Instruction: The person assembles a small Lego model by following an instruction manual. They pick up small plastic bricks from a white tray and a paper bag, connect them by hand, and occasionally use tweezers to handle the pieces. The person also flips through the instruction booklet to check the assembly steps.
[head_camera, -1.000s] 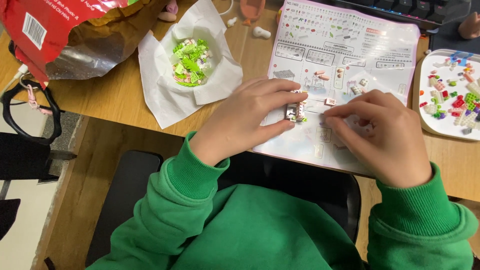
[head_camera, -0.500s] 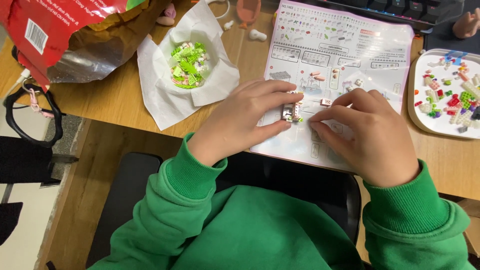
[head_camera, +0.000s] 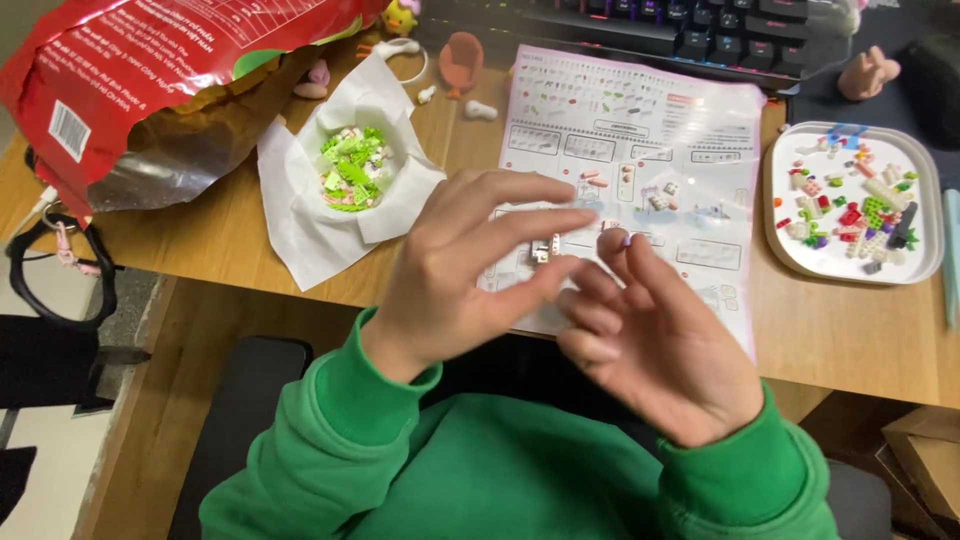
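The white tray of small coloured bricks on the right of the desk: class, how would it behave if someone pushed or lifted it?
The white tray looks rigid with a shallow raised rim, so it would probably slide flat across the wooden desk. The small bricks lie loose on it, so a jolt or tilt would likely scatter them. It is probably light.

Even indoor light over my desk, soft glare on the glossy instruction sheet (head_camera: 640, 160) and red bag (head_camera: 150, 70), slight motion blur on my left hand (head_camera: 470, 270), frame edges mildly stretched
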